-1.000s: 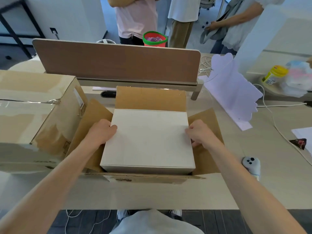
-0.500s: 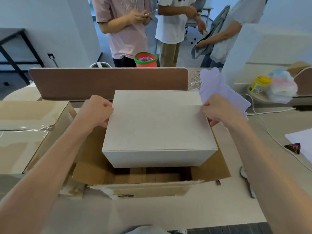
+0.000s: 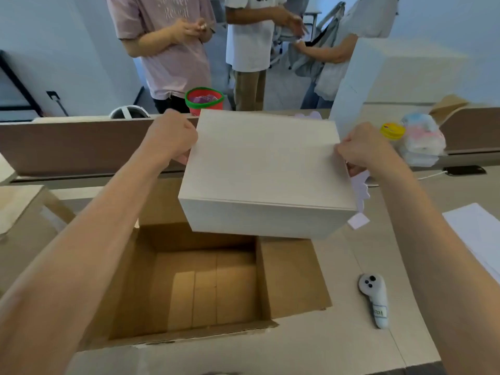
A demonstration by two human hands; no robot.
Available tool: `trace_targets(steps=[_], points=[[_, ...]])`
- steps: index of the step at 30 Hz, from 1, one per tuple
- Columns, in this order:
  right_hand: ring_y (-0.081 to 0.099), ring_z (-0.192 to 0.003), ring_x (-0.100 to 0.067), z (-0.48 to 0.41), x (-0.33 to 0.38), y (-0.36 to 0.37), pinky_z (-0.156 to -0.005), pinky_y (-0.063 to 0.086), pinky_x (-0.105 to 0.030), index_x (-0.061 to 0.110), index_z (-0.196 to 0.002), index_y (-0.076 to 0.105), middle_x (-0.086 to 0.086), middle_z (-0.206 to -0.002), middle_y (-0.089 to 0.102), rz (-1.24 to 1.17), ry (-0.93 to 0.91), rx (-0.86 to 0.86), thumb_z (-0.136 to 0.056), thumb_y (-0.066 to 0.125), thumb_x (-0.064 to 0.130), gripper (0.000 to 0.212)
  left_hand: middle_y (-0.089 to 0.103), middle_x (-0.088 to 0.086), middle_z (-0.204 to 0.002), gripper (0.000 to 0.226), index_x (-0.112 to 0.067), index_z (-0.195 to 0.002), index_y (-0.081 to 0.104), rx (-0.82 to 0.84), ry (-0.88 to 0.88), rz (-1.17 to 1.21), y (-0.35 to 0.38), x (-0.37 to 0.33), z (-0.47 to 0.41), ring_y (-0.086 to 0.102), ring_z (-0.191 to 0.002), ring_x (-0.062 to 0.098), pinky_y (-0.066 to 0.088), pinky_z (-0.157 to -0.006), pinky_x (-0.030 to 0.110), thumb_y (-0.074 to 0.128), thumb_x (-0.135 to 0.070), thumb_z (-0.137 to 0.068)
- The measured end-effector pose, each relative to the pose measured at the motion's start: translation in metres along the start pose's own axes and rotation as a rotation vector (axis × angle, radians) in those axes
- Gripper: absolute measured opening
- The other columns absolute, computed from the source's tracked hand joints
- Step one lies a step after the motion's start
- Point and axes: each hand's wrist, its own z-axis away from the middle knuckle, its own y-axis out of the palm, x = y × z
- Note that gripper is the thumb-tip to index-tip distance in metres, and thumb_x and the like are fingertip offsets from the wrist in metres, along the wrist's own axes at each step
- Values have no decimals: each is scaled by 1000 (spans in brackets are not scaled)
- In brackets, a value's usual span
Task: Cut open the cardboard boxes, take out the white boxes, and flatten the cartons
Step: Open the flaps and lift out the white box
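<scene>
Here the worktop (image 3: 351, 345) carries an open cardboard box (image 3: 292, 277) near its front edge. The flaps are spread outward and the inside is bare down to the bottom flaps. Part of a second carton (image 3: 19, 209) shows at the worktop's left edge. The white box (image 3: 265, 169) is up in the air over the far side of the open cardboard box, held roughly level between both hands. The left hand (image 3: 169, 136) grips its left side, knuckles up and fingers curled in against the side. The right hand (image 3: 365, 150) grips the right side the same way, with fingers curled around the edge and fingertips showing just below it. A sheet of white paper (image 3: 479, 234) lies at the right edge of the worktop. A white controller (image 3: 374, 299) lies on the bare worktop beside the cardboard box's right flap, toward the front right corner.
</scene>
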Motion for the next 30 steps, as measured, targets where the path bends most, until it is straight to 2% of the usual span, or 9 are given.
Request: trace_targets(steps=[2,5,9,11,14,17,21,26,30], points=[[67,-73,-36,-20,-14,-9,-63,54,-36,-1,-88,60,-22,-81,63,-20,23,-41,-79,53,10,16,73,13,-86,30,-3,-103,66,-8,22,7,17,-17,-18,72,-64,28,62,-68,46,46,-11,-83],[68,-76,-37,-43,-36,-19,-72,57,-42,-4,-92,62,-22,-84,67,-24,46,-79,-77,55,14,25,71,16,-95,38,-1,-104,67,3,52,26,47,-42,-39,72,-65,29,61,-60,46,45,-14,-75],[69,-76,-36,-70,-70,-28,-74,59,-48,-1,-97,63,-18,-86,69,-23,106,-108,-71,55,21,35,69,10,-90,27,-1,-98,66,-11,82,47,90,-68,-57,67,-70,26,61,-68,41,48,-10,-80],[69,-79,-36,-86,-85,-34,-73,59,-43,2,-96,64,-16,-85,70,-11,138,-126,-66,54,25,40,70,11,-93,30,-4,-101,67,-8,92,73,111,-77,-66,69,-74,28,61,-69,44,49,-13,-79],[69,-79,-34,-99,-99,-43,-68,50,-25,6,-98,64,-13,-86,71,45,180,-128,-69,57,29,38,70,7,-97,30,-10,-100,68,20,75,98,138,-83,-74,69,-80,27,61,-70,45,50,-20,-78],[69,-85,-34,-115,-111,-42,-81,55,-35,5,-104,65,-15,-93,71,67,183,-146,-70,59,32,44,71,8,-96,23,-7,-96,71,53,66,102,165,-85,-70,70,-76,28,61,-70,43,50,-10,-88],[69,-82,-36,-128,-122,-26,-82,57,-43,2,-96,65,-14,-83,68,74,185,-109,-61,59,31,45,72,7,-95,26,-5,-96,72,97,-43,156,191,-68,-70,72,-67,30,62,-66,41,47,-4,-89],[67,-84,-36,-134,-114,-15,-76,52,-36,2,-92,66,-14,-77,59,151,122,-115,-70,54,32,39,73,15,-86,26,-7,-83,67,146,-143,201,211,-37,-63,72,-62,31,60,-66,51,42,0,-84],[65,-90,-36,-134,-112,-11,-76,47,-35,6,-92,64,-16,-82,57,233,94,-108,-80,54,27,26,74,10,-91,26,-7,-97,71,116,-192,272,211,-28,-60,73,-70,28,62,-66,43,47,-1,-89]])
